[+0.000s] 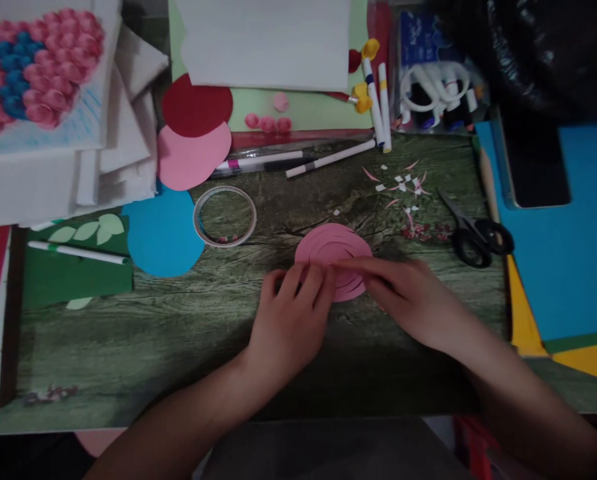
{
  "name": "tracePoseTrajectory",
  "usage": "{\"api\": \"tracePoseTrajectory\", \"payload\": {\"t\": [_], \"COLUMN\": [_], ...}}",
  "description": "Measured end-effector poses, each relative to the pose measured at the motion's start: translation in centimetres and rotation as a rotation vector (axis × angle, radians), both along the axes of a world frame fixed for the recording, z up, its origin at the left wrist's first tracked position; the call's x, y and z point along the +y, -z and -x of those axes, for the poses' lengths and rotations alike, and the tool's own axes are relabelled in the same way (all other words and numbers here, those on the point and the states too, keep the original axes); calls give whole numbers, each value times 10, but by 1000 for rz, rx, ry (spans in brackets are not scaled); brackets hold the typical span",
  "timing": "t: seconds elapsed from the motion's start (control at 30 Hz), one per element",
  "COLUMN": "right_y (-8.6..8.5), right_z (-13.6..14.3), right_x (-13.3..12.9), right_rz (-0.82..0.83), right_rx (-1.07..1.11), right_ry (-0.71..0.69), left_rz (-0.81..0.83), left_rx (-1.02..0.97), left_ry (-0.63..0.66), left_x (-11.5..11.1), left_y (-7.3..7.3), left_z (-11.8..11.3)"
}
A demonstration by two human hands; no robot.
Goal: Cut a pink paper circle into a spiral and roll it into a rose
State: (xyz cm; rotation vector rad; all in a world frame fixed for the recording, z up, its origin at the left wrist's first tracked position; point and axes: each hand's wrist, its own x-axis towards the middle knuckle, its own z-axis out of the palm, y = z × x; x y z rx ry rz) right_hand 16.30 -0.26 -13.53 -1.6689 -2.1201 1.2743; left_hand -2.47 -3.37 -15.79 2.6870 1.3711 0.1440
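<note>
A round piece of pink paper cut into a spiral (333, 235) lies on the dark wood-patterned table. My left hand (295, 310) is closed at its lower left edge, fingers bent and tips gathered near the middle of the spiral. From the right, my right hand (403, 287) reaches over the paper with its index finger stretched to the centre; the other fingers are curled at the right edge. Both hands' fingertips meet there, and what lies between them is partly hidden. Black-handled scissors (475, 237) lie to the right of my right hand, blades partly open.
A tape roll (198, 217), blue paper circle (165, 233), pink paper circle (193, 157) and dark red circle (198, 107) lie left. Paper scraps (405, 183), markers (331, 159) and rolled pink flowers (268, 124) are beyond. A phone (535, 160) rests on blue paper (543, 267) at right.
</note>
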Motion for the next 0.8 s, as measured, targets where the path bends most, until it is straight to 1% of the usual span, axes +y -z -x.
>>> {"api": "tracePoseTrajectory", "payload": {"t": [0.17, 0.27, 0.37, 0.5, 0.7, 0.8], "right_y": [3, 4, 6, 8, 10, 12], "right_z": [-1, -2, -2, -1, -2, -4], "right_x": [-2, -6, -11, -15, -14, -12], "right_rz": [-55, -116, -220, -351, -430, -487], "right_rx": [-16, -72, -195, -360, -390, -381], "right_ry": [-28, -95, -195, -239, -256, -291], "left_rz": [-15, -30, -57, -78, -77, -71], "left_rx": [11, 22, 30, 34, 55, 51], "left_ry": [-1, -11, -23, -39, -39, -35], "left_x": [2, 2, 2, 1, 1, 1], "left_y": [-1, -2, -3, -4, -4, -4], "left_z": [-2, -5, -8, -11, -11, -11]}}
